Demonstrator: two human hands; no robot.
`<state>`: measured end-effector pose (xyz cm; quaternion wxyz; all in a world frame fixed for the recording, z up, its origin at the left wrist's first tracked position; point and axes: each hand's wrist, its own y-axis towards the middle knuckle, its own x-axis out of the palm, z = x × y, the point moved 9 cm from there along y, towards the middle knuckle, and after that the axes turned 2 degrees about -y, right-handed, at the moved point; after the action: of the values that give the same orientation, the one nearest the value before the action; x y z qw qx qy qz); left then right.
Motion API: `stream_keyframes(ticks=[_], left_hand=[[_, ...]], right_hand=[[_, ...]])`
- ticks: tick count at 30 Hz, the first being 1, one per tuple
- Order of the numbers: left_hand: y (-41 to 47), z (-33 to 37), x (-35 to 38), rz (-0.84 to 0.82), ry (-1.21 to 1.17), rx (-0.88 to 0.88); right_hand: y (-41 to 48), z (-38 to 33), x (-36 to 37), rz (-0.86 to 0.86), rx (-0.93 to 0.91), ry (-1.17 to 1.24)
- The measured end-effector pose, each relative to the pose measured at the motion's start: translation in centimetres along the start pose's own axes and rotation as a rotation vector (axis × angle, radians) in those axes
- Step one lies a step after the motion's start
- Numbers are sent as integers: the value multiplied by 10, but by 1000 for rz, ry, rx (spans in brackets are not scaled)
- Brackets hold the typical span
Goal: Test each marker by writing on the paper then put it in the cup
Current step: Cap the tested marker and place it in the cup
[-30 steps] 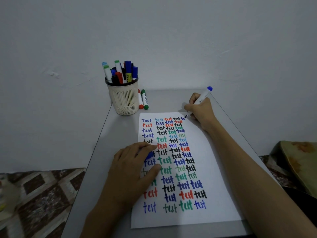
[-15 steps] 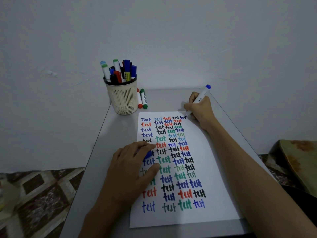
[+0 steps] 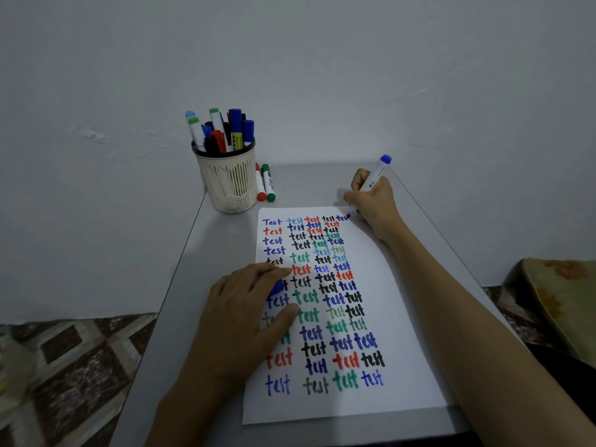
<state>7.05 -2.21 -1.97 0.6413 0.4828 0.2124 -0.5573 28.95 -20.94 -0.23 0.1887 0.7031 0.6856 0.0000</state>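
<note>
A white sheet of paper (image 3: 396,317) lies on the grey table, covered with rows of the word "test" in several colours. My right hand (image 3: 374,201) grips a white marker with a blue end (image 3: 375,175), its tip touching the paper's top right by the first row. My left hand (image 3: 245,314) lies flat on the paper's left side, a blue cap (image 3: 276,287) under its fingers. A cream mesh cup (image 3: 230,182) stands at the table's far left, filled with several markers. A red marker (image 3: 260,185) and a green marker (image 3: 268,183) lie just right of the cup.
The small grey table (image 3: 180,317) stands against a white wall (image 3: 290,59). A patterned floor shows at the lower left, and a patterned cushion (image 3: 561,301) sits beyond the table's right edge.
The marker tip has crept slightly rightward along the top row as the word grows. My left hand stays pressed on the paper.
</note>
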Motion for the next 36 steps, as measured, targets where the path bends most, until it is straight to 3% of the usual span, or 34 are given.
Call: stream_keyframes(ticks=[5, 9, 13, 17, 21, 25, 29, 36], left_hand=[[0, 1, 0, -1, -4, 4], [1, -1, 0, 25, -75, -23], [2, -9, -4, 79, -143, -52], [4, -14, -9, 130, -168, -59], [3, -12, -13, 124, -196, -68], [-3, -15, -21, 173, -6, -106], [-6, -25, -24, 193, -4, -200], [-8, -28, -29, 260, -182, -168]], right_hand=[[-3, -1, -2, -11, 29, 104], [-7, 8, -23, 127, 122, 652], [-4, 10, -37, 215, 119, 786], [-8, -30, -35, 117, 72, 980], [-33, -81, -20, -44, 16, 830], [-75, -94, -3, -142, 22, 570], [-119, -79, -4, -157, 115, 541], [-167, -60, -1, -158, 167, 476]])
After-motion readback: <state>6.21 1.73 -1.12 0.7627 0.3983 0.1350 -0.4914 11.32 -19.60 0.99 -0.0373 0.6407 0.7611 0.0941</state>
